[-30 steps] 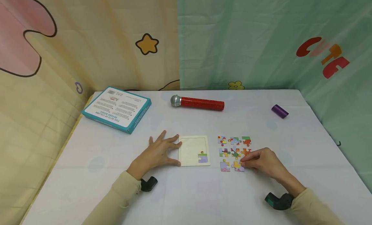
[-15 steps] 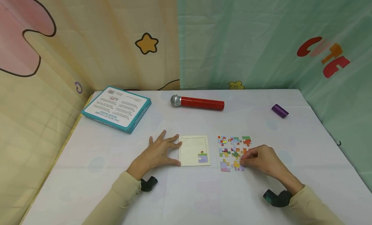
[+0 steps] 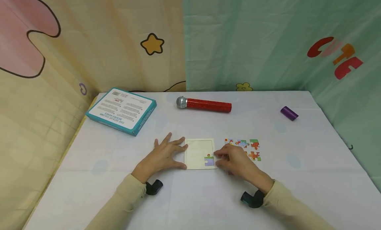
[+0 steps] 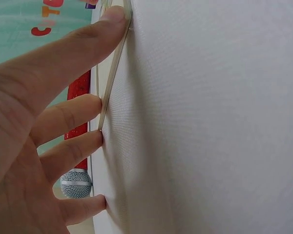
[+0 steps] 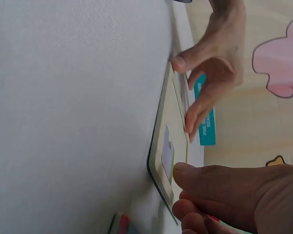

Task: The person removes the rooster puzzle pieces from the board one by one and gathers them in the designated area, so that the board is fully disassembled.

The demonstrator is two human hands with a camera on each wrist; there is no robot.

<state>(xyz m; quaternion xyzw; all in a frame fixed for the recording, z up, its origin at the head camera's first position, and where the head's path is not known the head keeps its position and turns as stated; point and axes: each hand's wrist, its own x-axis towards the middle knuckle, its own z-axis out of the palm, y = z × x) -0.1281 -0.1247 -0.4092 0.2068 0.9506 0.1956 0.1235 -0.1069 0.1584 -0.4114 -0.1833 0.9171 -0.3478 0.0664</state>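
A cream square puzzle tray [image 3: 194, 149] lies flat on the white table. One purple-and-green jigsaw piece [image 3: 209, 161] sits in its lower right corner. At the tray's left edge, my left hand [image 3: 162, 155] is spread, with thumb and fingertips touching the rim, as the left wrist view also shows. My right hand [image 3: 238, 160] is at the opposite edge, thumb and index finger apart, beside the tray piece; I see no piece between them. Loose jigsaw pieces [image 3: 254, 155] lie right of the tray, the nearer ones hidden by this hand; one blurred piece [image 5: 121, 224] shows in the right wrist view.
Behind the tray lies a red toy microphone [image 3: 208, 105] with a silver head. A teal-edged box [image 3: 122, 111] lies at the back left, and a purple cylinder [image 3: 289, 113] at the back right. Printed curtains [image 3: 244, 41] stand behind the table.
My right hand has moved left from the loose pieces to the tray's right edge, its thumb and index finger now farther apart. The left hand has stayed at the tray.
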